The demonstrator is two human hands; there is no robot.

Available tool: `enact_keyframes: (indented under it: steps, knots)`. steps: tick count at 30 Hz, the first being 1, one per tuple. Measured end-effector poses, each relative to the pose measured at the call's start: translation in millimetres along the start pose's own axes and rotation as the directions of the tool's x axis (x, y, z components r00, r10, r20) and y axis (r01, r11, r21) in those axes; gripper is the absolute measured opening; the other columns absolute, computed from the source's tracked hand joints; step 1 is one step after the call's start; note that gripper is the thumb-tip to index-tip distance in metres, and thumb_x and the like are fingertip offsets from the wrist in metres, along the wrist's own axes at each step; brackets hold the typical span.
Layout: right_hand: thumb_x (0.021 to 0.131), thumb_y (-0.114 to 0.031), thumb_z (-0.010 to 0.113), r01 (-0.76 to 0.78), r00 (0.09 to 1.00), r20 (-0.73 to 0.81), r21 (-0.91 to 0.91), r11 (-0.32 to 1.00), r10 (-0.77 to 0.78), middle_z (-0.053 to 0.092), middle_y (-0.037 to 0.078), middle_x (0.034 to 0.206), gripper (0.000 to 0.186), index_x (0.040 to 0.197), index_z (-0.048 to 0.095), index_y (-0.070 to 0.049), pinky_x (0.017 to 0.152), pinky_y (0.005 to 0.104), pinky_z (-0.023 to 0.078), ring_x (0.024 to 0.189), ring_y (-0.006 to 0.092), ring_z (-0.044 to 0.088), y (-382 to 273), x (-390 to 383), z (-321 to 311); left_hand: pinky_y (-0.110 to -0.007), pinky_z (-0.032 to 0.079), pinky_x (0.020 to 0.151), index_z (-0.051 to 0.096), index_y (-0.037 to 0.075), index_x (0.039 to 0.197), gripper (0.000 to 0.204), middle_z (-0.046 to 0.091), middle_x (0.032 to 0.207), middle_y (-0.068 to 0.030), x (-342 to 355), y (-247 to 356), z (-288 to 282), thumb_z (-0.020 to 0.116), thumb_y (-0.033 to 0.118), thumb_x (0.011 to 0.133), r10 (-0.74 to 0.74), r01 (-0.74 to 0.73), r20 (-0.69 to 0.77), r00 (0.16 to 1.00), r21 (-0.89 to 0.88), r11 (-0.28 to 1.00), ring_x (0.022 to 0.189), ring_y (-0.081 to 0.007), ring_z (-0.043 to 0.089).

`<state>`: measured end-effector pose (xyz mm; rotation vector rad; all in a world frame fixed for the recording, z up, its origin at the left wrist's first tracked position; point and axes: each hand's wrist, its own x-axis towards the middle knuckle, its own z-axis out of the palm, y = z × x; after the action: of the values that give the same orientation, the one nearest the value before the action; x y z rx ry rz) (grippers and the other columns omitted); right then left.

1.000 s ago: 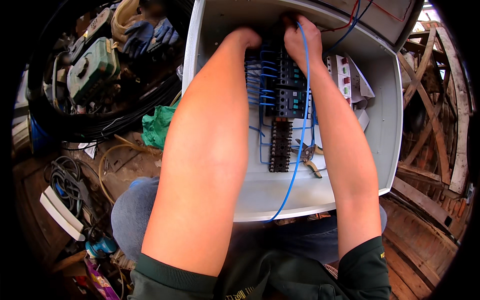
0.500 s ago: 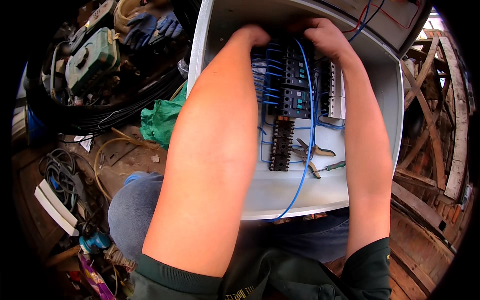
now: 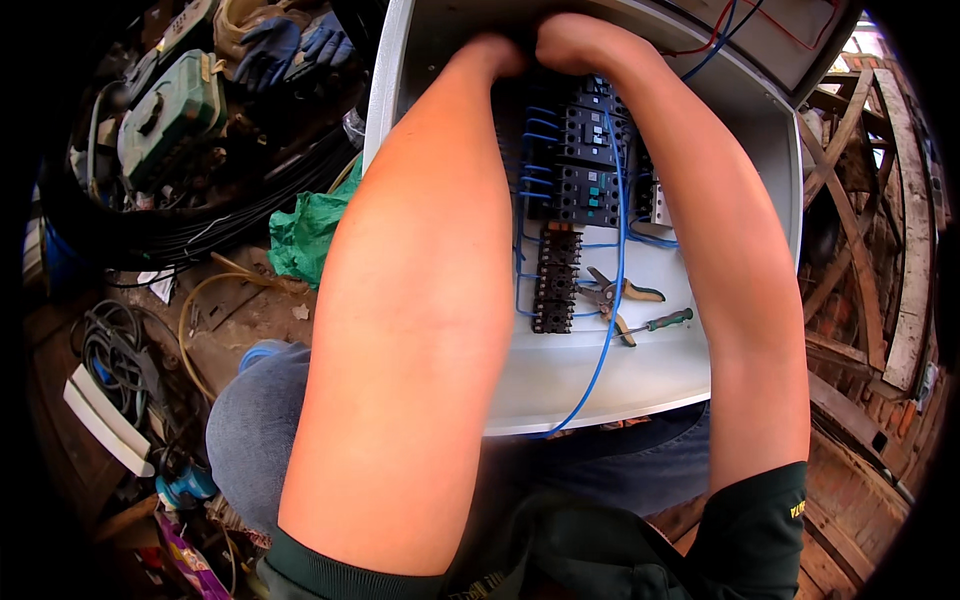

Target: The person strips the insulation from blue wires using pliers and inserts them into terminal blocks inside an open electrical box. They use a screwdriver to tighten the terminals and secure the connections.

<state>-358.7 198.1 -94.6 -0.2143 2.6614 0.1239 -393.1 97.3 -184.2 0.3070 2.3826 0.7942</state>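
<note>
Both my arms reach to the far end of a grey metal electrical enclosure. My left hand is at the far end of the column of black contactors, its fingers hidden in shadow. Close beside it, my right hand bends inward over the top of that column, fingers also out of sight. What either hand holds cannot be made out. A long blue wire runs from near my right hand over the enclosure's near edge. Short blue wires loop along the contactors' left side. Nearer me is a black relay-socket strip.
Wire cutters and a green-handled screwdriver lie inside the enclosure. A green bag and black cable coils are on the left, with a green toolbox beyond. Wooden planks stand on the right.
My right hand has moved left and farther in, toward my left hand, and its forearm now covers more of the white terminal block. The view has shifted slightly.
</note>
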Motion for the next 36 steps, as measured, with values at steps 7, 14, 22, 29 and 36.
enact_keyframes:
  steps: [7, 14, 22, 29, 36]
  knots:
    - [0.078, -0.014, 0.061, -0.335, 0.932, 0.274, 0.397, 0.855, 0.238, 0.067, 0.018, 0.093, 0.024, 0.097, 0.072, -0.004, 0.082, 0.043, 0.048, 0.093, 0.0283, 0.063, 6, 15, -5, -0.045, 0.054, 0.086, 0.076, 0.009, 0.109, 0.03, 0.074, 0.109, -0.014, 28, -25, 11, 0.076, 0.022, 0.082, -0.021, 0.023, 0.013, 1.0, -0.19, 0.982, 0.097, -0.0264, 0.07]
    - [0.082, -0.01, 0.057, -0.202, 0.963, 0.237, 0.331, 0.922, 0.126, 0.068, 0.02, 0.102, 0.025, 0.1, 0.073, -0.002, 0.085, 0.045, 0.048, 0.098, 0.0307, 0.063, 5, 21, 8, -0.043, 0.05, 0.087, 0.073, 0.01, 0.115, 0.033, 0.071, 0.114, -0.013, 33, -28, 12, 0.072, 0.025, 0.086, -0.03, 0.04, 0.054, 0.998, -0.204, 0.978, 0.106, -0.0234, 0.065]
    - [0.082, -0.013, 0.058, -0.117, 0.986, 0.151, 0.323, 0.939, 0.071, 0.07, 0.015, 0.088, 0.022, 0.092, 0.073, 0.001, 0.078, 0.0426, 0.051, 0.087, 0.0281, 0.066, 3, -47, -33, -0.043, 0.054, 0.088, 0.074, 0.009, 0.115, 0.033, 0.072, 0.116, -0.0177, 34, -22, 16, 0.068, 0.022, 0.085, 0.044, -0.045, -0.023, 0.999, -0.061, 0.997, 0.102, -0.0291, 0.069]
    - [0.082, -0.013, 0.057, -0.086, 0.867, -0.439, 0.335, 0.938, 0.236, 0.072, 0.022, 0.105, 0.034, 0.11, 0.074, -0.005, 0.095, 0.0468, 0.052, 0.105, 0.0394, 0.067, -1, -129, 8, -0.04, 0.052, 0.089, 0.064, 0.01, 0.132, 0.045, 0.067, 0.126, -0.0135, -9, -10, -9, 0.065, 0.029, 0.092, 0.095, -0.095, -0.011, 0.995, -0.174, 0.98, 0.112, -0.0232, 0.064]
    - [0.077, -0.013, 0.059, -0.319, 0.838, -0.271, 0.462, 0.828, 0.474, 0.073, 0.018, 0.106, 0.038, 0.112, 0.075, -0.012, 0.093, 0.0427, 0.054, 0.103, 0.0363, 0.069, 68, -118, 26, -0.037, 0.055, 0.081, 0.065, 0.011, 0.128, 0.04, 0.07, 0.115, -0.0123, 9, -15, 5, 0.064, 0.031, 0.094, 0.221, -0.226, -0.051, 0.974, -0.141, 0.964, 0.095, -0.0203, 0.068]
